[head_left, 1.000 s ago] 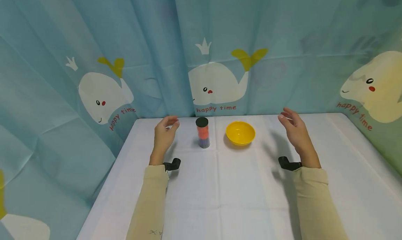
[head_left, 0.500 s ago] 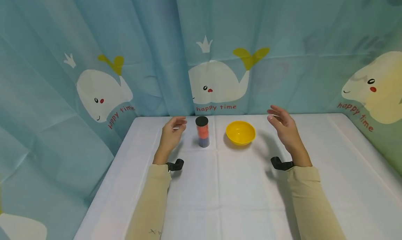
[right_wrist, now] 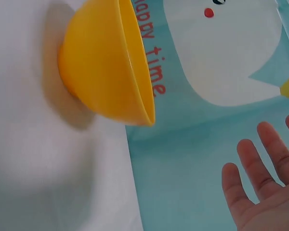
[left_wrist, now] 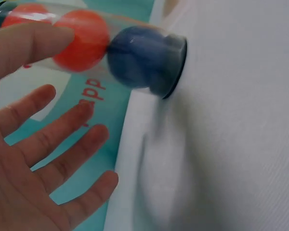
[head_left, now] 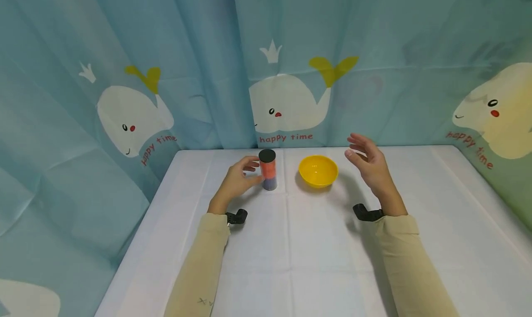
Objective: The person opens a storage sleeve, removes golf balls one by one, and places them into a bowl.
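A clear tube (head_left: 268, 170) with a black lid stands upright on the table; orange balls and a dark blue ball (left_wrist: 135, 57) show through its wall. My left hand (head_left: 240, 180) is right beside it, its thumb near the front of the tube and its fingers extended toward the left side. In the left wrist view the thumb overlaps the tube while the other fingers spread apart, not wrapped round it. Right of the tube sits a yellow bowl (head_left: 318, 171), upright. My right hand (head_left: 371, 167) hovers to the bowl's right, fingers relaxed, holding nothing.
A white cloth (head_left: 287, 261) covers the table. Close behind its far edge hangs a blue curtain (head_left: 216, 77) printed with whales, which also runs along the left side. Black wrist cameras sit on both wrists.
My left hand has moved right, up to the tube, and its thumb and fingers have spread wider. My right hand has drifted left toward the bowl. Tube and bowl stay in place.
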`<action>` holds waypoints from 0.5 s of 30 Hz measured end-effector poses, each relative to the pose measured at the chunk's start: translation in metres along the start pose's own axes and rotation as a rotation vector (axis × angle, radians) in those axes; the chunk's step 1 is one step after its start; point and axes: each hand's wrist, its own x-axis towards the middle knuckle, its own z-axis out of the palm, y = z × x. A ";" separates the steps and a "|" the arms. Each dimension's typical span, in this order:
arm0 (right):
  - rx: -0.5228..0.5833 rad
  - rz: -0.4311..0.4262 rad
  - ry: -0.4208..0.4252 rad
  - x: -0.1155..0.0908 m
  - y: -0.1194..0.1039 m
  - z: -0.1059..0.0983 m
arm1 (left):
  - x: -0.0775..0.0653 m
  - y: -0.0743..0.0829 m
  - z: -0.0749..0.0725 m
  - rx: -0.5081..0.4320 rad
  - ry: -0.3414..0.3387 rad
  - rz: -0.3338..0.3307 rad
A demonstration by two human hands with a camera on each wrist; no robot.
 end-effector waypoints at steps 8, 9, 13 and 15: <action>-0.011 0.002 -0.020 0.003 -0.005 0.010 | 0.002 0.003 0.007 0.061 -0.035 0.015; -0.021 0.004 -0.020 0.003 -0.005 0.010 | 0.002 0.003 0.009 0.065 -0.041 0.018; -0.048 0.011 -0.033 0.002 -0.006 0.013 | 0.001 0.003 0.016 0.090 -0.044 0.012; -0.058 0.015 -0.047 0.001 -0.007 0.016 | -0.002 0.002 0.019 0.099 -0.029 0.002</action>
